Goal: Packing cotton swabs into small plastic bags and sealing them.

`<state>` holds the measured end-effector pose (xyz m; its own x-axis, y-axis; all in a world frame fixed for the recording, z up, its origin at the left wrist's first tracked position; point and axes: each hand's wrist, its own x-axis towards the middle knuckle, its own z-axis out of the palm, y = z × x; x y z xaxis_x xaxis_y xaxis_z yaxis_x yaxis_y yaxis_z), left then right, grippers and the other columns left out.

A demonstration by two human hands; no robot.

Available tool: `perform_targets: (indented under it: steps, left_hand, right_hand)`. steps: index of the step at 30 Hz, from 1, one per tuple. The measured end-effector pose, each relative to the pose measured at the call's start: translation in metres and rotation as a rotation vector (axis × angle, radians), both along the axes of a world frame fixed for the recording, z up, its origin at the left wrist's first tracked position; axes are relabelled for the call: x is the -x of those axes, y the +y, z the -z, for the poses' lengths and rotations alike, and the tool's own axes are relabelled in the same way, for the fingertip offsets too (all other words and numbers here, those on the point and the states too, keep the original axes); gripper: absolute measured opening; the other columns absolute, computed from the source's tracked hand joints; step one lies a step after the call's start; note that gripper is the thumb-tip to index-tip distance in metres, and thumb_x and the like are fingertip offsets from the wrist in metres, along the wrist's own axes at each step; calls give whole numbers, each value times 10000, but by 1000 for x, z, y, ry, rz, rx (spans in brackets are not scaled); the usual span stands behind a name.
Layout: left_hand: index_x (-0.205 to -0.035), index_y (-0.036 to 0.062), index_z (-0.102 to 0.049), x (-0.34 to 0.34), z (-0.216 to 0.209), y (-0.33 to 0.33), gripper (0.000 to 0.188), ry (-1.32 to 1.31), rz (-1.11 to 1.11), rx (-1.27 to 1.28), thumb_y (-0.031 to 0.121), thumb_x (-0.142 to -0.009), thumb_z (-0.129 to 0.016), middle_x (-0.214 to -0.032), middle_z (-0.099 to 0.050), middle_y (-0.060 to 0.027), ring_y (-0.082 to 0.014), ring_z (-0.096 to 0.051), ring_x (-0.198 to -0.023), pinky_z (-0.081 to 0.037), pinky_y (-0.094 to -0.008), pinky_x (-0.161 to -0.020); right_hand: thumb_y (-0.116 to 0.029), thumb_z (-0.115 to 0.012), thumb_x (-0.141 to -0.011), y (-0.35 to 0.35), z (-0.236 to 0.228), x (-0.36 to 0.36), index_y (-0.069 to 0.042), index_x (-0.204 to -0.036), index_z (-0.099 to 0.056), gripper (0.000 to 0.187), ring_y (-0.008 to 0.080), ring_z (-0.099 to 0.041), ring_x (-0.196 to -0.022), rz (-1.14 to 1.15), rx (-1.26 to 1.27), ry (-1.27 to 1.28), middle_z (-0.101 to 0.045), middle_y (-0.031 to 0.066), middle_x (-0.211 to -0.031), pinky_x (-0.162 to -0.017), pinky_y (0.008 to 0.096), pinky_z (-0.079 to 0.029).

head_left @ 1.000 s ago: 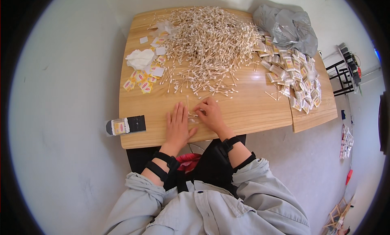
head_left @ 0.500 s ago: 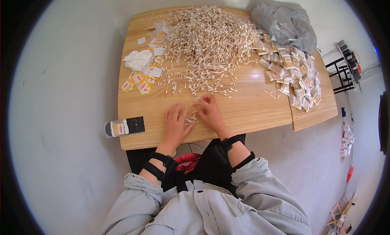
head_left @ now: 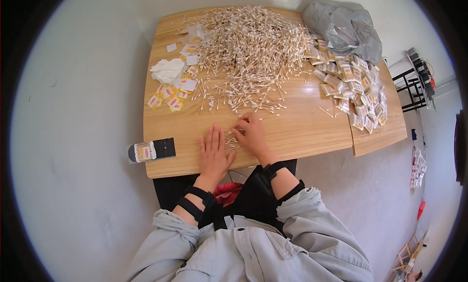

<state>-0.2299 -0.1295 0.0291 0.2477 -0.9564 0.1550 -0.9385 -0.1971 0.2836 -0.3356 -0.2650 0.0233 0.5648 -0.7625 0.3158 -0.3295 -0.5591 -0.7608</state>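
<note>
A small group of cotton swabs (head_left: 231, 142) lies on the wooden table (head_left: 302, 131) between my two hands. My left hand (head_left: 212, 153) rests flat along their left side, fingers stretched out and holding nothing. Over their far right end my right hand (head_left: 251, 136) is bent, its fingertips pinched together on cotton swabs; the fingers partly hide how many. Just beyond my hands spreads a large heap of loose cotton swabs (head_left: 253, 48), with a few strays at its near edge.
At the left edge, a packed bundle of swabs (head_left: 145, 152) sits on a black holder (head_left: 165, 148). Yellow-and-white cards (head_left: 165, 92) and a crumpled white tissue (head_left: 167, 70) lie far left. Filled swab packets (head_left: 358, 89) pile up at right, below a grey plastic bag (head_left: 343, 31).
My left hand has flattened, its fingers straightening beside the small group of swabs. My right fingers have drawn closer together over the swabs' far end.
</note>
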Motion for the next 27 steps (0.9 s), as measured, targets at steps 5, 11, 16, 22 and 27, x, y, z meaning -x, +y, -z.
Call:
perform_targets:
  steps: [5, 11, 16, 22, 27]
  left_hand:
    - [-1442, -9, -273, 2, 1, -12, 799, 30, 25, 0, 389, -841, -617, -1536, -200, -179, -302, -170, -1435, -128, -519, -1141]
    - [-1451, -28, -232, 0, 2, -12, 862, 86, -3, 12, 413, -828, -633, -1537, -196, -184, -313, -152, -1438, -110, -506, -1145]
    - [-1455, -47, -192, 2, -2, -20, 952, 104, -60, -25, 444, -791, -664, -1541, -182, -190, -321, -134, -1441, -87, -504, -1150]
    - [-1462, -39, -176, 0, 1, -21, 1005, 99, -87, -27, 465, -759, -688, -1546, -168, -185, -314, -119, -1446, -74, -508, -1152]
    - [-1461, -32, -196, 1, 0, -20, 966, 88, -77, 4, 458, -778, -672, -1545, -175, -180, -308, -116, -1447, -74, -509, -1153]
  right_hand:
    - [-63, -702, -766, -9, 8, 9, -55, -855, -683, 91, 255, -575, -868, -148, 173, 8, -539, 110, -984, -686, 305, -502]
    - [-41, -677, -785, -1, -5, 23, -42, -939, -674, 154, 211, -588, -817, -114, -269, -89, -536, 94, -956, -661, 280, -495]
    - [-64, -701, -770, 0, -1, 14, -54, -906, -683, 137, 223, -591, -791, -22, -43, 23, -548, 103, -920, -651, 293, -509]
    - [-89, -725, -752, 4, -3, 5, -85, -890, -701, 140, 238, -592, -760, -16, 85, 57, -551, 98, -882, -627, 324, -529]
    - [-94, -718, -763, 0, 0, -1, -65, -873, -693, 117, 234, -597, -737, -4, 38, 55, -555, 97, -851, -633, 322, -522]
